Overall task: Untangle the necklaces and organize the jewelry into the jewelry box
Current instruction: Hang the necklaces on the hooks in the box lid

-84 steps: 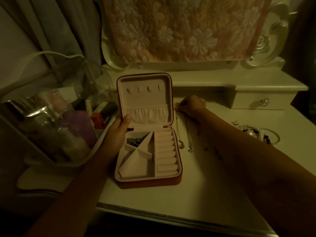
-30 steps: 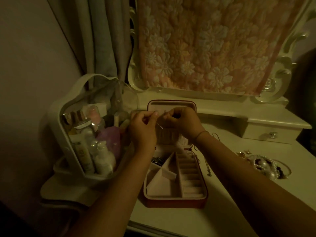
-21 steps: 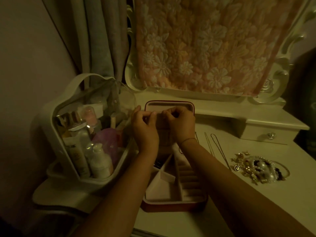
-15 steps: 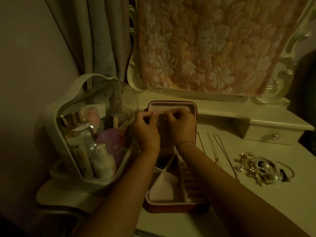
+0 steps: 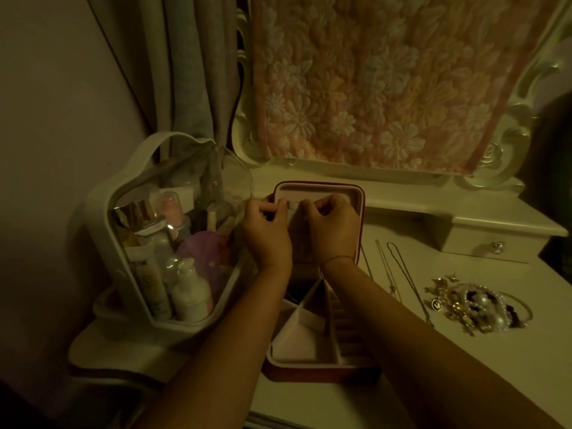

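Observation:
The red jewelry box (image 5: 322, 372) stands open on the white dressing table, its pink lid (image 5: 318, 189) upright. My left hand (image 5: 267, 235) and my right hand (image 5: 335, 232) are both raised against the inside of the lid near its top, fingertips pinched close together on a thin necklace chain that is barely visible. Two thin necklaces (image 5: 404, 281) lie stretched out on the table right of the box. A pile of pearl and gold jewelry (image 5: 483, 308) lies further right. The box's divided tray (image 5: 297, 335) shows below my wrists; its back corner is hidden.
A clear cosmetics organizer (image 5: 161, 243) full of bottles stands directly left of the box, touching my left hand's side. A small drawer unit (image 5: 495, 246) sits at the back right. A floral cloth (image 5: 387, 88) covers the mirror behind.
Earlier my left hand held the box and my right rested by the necklaces on the table. Both hands have since come up to the lid and crept slightly higher on it.

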A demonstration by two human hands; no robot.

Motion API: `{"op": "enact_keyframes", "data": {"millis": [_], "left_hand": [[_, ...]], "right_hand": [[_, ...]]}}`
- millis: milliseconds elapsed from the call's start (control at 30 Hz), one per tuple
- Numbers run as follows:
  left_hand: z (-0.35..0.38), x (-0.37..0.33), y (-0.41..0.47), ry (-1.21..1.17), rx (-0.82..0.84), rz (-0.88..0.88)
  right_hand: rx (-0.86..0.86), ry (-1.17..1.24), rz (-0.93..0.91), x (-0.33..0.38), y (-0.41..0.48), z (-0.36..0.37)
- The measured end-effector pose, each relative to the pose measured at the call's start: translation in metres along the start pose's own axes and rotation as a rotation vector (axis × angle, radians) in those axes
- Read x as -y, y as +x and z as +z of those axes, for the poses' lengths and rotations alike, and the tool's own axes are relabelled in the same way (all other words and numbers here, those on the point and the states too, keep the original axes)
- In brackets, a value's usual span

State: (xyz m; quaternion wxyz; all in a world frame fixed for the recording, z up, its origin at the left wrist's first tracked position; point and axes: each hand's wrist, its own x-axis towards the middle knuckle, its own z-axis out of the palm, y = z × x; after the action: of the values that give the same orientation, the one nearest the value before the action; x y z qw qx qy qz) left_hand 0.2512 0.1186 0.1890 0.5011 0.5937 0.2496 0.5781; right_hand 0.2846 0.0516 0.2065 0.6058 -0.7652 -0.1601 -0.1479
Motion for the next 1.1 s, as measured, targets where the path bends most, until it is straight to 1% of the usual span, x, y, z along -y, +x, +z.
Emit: {"op": "enact_keyframes", "data": {"millis": [67, 133, 267, 333, 400, 500, 667, 700, 800, 867, 933, 1000, 1067, 1100], "left_hand": [[-0.002, 0.001, 0.000, -0.018, 0.005, -0.009], [-0.004, 0.000, -0.001, -0.059, 0.036, -0.035], [-0.004, 0.001, -0.002, -0.202, 0.139, -0.190], [-0.004, 0.003, -0.001, -0.198, 0.168, -0.259], [-0.005, 0.006, -0.001, -0.160, 0.200, -0.291], [-0.006, 0.009, -0.002, -0.175, 0.235, -0.355], [-0.007, 0.010, -0.003, -0.213, 0.244, -0.431], [-0.008, 0.010, -0.003, -0.218, 0.244, -0.435], [-0.009, 0.010, -0.003, -0.231, 0.251, -0.435], [-0.009, 0.008, -0.003, -0.234, 0.255, -0.431], [-0.008, 0.007, -0.004, -0.219, 0.254, -0.428], [-0.009, 0.006, -0.005, -0.198, 0.253, -0.409], [-0.011, 0.002, -0.006, -0.149, 0.287, -0.375], [-0.013, -0.001, -0.006, -0.110, 0.331, -0.358]], "right_hand": [[0.028, -0.016, 0.005, -0.004, -0.003, -0.003], [0.093, -0.017, 0.009, -0.009, -0.006, -0.007], [0.290, -0.018, 0.019, -0.013, -0.017, -0.028], [0.416, -0.062, 0.004, -0.014, -0.027, -0.045], [0.535, -0.133, 0.016, -0.017, -0.037, -0.063], [0.637, -0.246, 0.054, -0.022, -0.049, -0.080], [0.643, -0.341, 0.060, -0.021, -0.049, -0.084], [0.623, -0.343, 0.073, -0.021, -0.048, -0.084], [0.467, -0.373, 0.063, -0.022, -0.047, -0.086], [0.417, -0.438, 0.055, -0.024, -0.044, -0.088], [0.444, -0.510, 0.051, -0.026, -0.041, -0.088], [0.465, -0.559, 0.008, -0.025, -0.041, -0.088], [0.465, -0.560, -0.051, -0.020, -0.042, -0.090], [0.470, -0.524, -0.074, -0.018, -0.042, -0.093]]}}
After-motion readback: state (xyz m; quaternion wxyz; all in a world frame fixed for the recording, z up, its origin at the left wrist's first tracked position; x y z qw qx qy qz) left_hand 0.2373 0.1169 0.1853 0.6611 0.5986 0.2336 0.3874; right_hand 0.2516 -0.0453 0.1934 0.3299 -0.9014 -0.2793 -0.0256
